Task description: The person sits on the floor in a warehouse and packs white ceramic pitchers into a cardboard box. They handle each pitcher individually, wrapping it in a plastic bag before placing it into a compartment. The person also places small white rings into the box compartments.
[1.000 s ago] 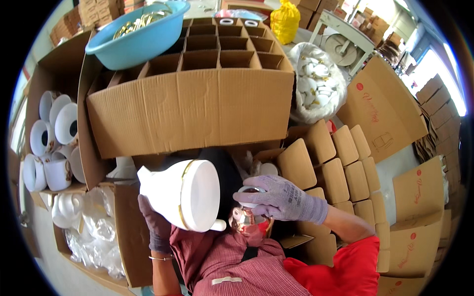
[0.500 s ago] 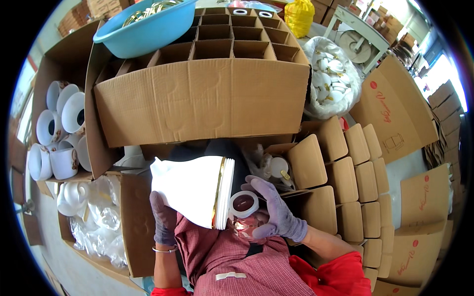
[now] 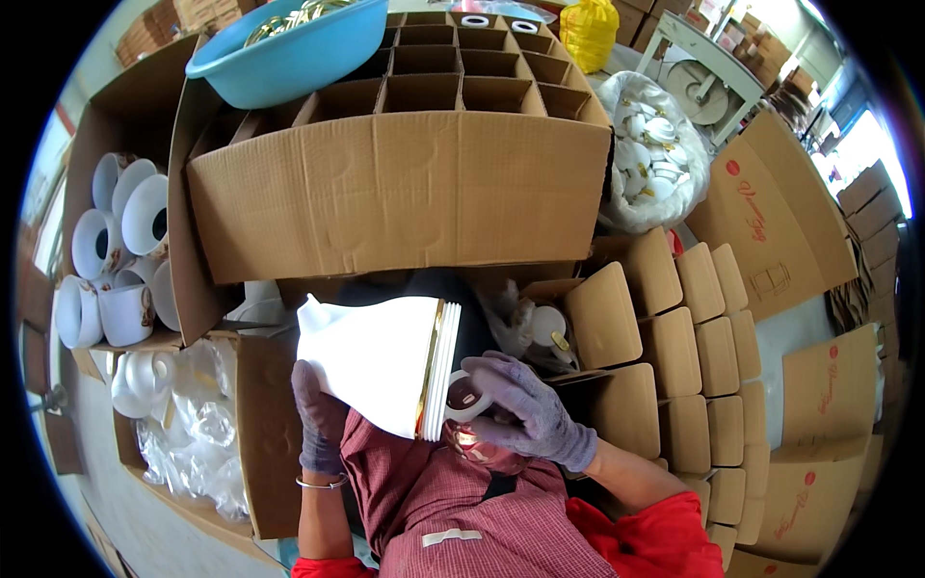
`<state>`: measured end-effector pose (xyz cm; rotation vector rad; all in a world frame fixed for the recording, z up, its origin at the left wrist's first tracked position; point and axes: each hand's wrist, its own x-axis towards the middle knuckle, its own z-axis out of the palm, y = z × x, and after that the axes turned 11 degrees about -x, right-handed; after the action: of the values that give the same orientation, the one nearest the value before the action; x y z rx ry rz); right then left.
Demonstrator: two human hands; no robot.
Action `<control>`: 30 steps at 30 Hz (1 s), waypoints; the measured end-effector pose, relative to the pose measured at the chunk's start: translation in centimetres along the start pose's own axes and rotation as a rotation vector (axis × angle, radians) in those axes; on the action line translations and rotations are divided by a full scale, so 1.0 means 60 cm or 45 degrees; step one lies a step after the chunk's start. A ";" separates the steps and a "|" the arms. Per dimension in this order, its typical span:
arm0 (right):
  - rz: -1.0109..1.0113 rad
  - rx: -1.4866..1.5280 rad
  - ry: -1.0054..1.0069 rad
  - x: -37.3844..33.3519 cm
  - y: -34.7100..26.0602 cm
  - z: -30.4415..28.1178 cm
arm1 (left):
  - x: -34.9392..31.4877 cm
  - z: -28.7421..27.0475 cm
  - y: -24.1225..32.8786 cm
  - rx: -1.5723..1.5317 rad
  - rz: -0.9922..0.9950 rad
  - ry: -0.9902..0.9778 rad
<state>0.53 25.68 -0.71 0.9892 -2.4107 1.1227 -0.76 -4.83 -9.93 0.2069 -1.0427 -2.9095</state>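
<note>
A white jug body (image 3: 371, 352) with a spout and a gold band lies tilted across my lap, its wide threaded end to the right. My left hand (image 3: 320, 414), gloved in grey-purple, is closed around its lower left side. Beside the threaded end, my gloved right hand (image 3: 530, 409) is closed over a shiny pinkish glass liner (image 3: 469, 445). Its fingers press on a white ring (image 3: 469, 397) at the liner's mouth. Those fingers hide much of the liner.
Ahead stands a divided carton (image 3: 405, 193) with a blue basin (image 3: 289, 58) on it. White jug parts (image 3: 125, 313) fill a box at left. A bag of white lids (image 3: 655, 149) stands back right. Cardboard dividers (image 3: 665, 352) rise close to my right arm.
My right hand's fingers have moved inward over the white ring, covering more of the glass liner. The ring looks more tilted. The jug body has shifted slightly upward in my left hand.
</note>
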 end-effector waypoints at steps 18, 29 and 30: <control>1.011 1.127 0.560 -0.057 0.021 0.060 | 0.014 0.201 0.078 1.311 0.382 -0.778; 1.093 0.721 -0.198 -0.244 -0.042 0.021 | -0.092 0.122 -0.002 1.134 0.105 -0.362; 1.140 0.767 -0.151 -0.222 -0.052 0.018 | -0.094 0.127 0.002 1.183 0.104 -0.351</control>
<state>12.26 29.53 -6.65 0.0098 -2.7216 2.2164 3.75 0.34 -3.43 -0.2190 -2.2956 -2.1864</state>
